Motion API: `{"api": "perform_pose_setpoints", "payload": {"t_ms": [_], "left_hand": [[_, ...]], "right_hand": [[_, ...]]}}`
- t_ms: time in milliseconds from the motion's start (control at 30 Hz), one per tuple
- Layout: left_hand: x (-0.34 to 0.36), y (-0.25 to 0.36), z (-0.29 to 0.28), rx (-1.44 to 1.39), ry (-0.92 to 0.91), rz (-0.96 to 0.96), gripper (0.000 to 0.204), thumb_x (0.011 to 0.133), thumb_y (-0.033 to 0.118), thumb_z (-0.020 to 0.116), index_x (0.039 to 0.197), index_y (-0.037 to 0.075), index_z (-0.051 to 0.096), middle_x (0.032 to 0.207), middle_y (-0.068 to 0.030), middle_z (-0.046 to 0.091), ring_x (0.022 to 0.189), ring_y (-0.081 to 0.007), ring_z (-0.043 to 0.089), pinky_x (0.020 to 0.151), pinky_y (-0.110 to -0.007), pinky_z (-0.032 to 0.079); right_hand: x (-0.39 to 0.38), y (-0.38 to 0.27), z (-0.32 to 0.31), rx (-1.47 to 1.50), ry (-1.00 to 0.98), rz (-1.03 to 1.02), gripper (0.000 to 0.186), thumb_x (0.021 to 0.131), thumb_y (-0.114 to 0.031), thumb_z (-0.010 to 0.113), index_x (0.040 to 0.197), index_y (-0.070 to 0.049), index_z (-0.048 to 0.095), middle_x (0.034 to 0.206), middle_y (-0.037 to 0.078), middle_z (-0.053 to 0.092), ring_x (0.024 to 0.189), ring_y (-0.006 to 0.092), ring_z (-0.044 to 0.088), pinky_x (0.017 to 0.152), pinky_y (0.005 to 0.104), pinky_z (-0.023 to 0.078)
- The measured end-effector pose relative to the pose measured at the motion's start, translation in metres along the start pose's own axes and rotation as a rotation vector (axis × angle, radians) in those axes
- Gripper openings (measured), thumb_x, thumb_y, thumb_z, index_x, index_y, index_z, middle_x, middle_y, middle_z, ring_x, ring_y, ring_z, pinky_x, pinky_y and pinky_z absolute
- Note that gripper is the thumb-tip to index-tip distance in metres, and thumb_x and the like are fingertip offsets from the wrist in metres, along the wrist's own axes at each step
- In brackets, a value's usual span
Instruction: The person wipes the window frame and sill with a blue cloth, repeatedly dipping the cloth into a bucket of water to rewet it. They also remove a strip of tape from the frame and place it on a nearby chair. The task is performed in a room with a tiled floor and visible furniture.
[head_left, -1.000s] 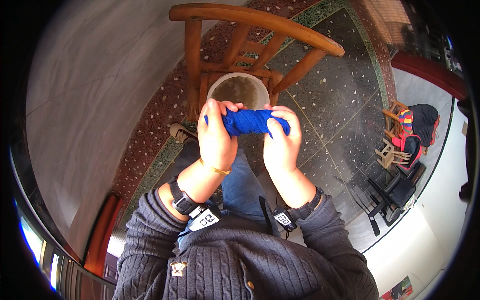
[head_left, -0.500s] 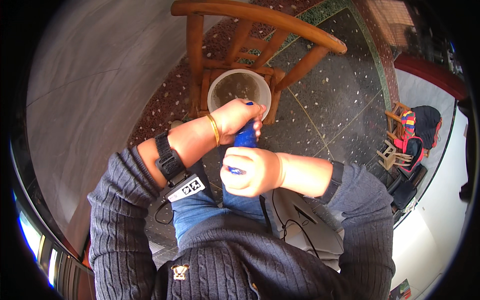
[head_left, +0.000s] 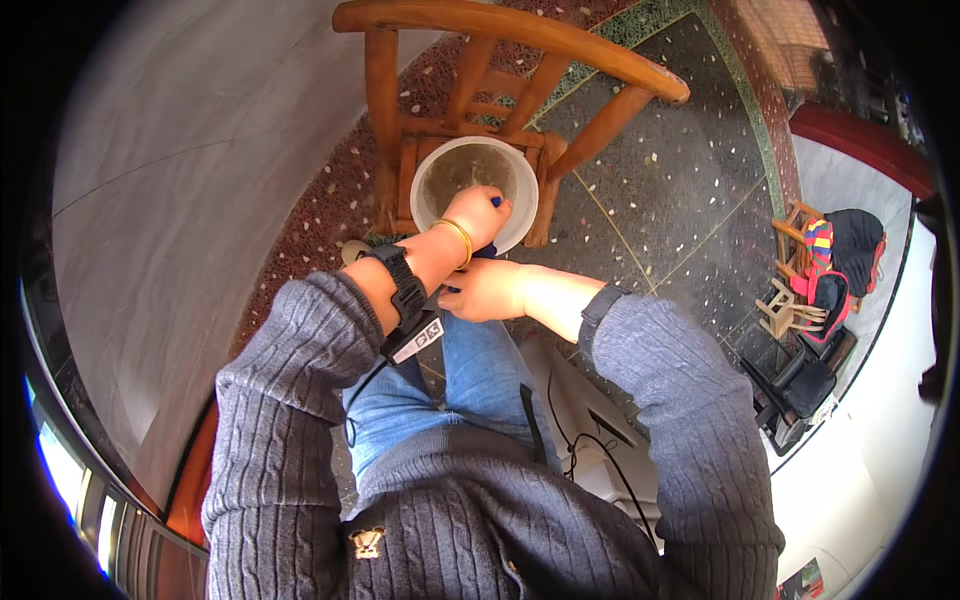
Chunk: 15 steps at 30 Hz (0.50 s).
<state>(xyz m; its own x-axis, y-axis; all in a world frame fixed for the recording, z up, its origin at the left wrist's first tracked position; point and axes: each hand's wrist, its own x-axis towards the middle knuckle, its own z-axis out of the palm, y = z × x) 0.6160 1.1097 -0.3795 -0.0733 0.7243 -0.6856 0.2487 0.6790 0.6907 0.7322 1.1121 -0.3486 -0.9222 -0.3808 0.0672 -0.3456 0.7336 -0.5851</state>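
A blue cloth (head_left: 487, 251) is bunched up between my two hands, mostly covered by my fingers. My left hand (head_left: 478, 215) is closed round its far end, over the near part of a white bucket (head_left: 525, 208). Closer to my body, my right hand (head_left: 488, 291) has its fingers wrapped round the other end. Murky, greyish-brown water (head_left: 462, 175) stands in the bucket. The bucket rests on the seat of a wooden chair (head_left: 408, 160).
The chair's curved backrest (head_left: 520, 32) rises beyond the bucket. A grey, boxy object (head_left: 590, 430) with a black cable stands beside my right leg. Further right are small wooden stools (head_left: 780, 308) and a black bag (head_left: 853, 250). A grey wall (head_left: 200, 130) is at the left.
Both hands have moved with the blue cloth. The right hand has gone forward, away from my body, and the left sits lower over the bucket's opening. Less of the cloth shows now.
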Motion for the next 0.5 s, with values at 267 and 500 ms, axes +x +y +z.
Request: {"api": "perform_pose_setpoints", "payload": {"t_ms": [267, 500], "left_hand": [[-0.061, -0.012, -0.061, -0.911, -0.159, -0.343, 0.047, 0.088, 0.034, 0.074, 0.119, 0.004, 0.056, 0.109, -0.0102, 0.061, 0.1, -0.0226, 0.062, 0.085, -0.042, 0.056], [-0.185, -0.007, -0.104, -0.857, -0.224, 0.14, 0.041, 0.089, 0.023, 0.073, 0.124, 0.006, 0.059, 0.114, -0.0068, 0.063, 0.104, -0.0163, 0.061, 0.093, -0.034, 0.052]], "right_hand": [[-0.039, -0.054, -0.039, 0.081, 0.523, 0.554, 0.036, 0.076, -0.012, 0.068, 0.111, -0.01, 0.059, 0.114, 0.012, 0.053, 0.113, 0.0302, 0.054, 0.098, 0.0457, 0.047], [-0.025, -0.09, -0.093, 1.913, 1.06, 1.358, 0.042, 0.1, -0.039, 0.049, 0.125, -0.005, 0.057, 0.124, 0.013, 0.063, 0.113, 0.0273, 0.062, 0.101, 0.0437, 0.048]]}}
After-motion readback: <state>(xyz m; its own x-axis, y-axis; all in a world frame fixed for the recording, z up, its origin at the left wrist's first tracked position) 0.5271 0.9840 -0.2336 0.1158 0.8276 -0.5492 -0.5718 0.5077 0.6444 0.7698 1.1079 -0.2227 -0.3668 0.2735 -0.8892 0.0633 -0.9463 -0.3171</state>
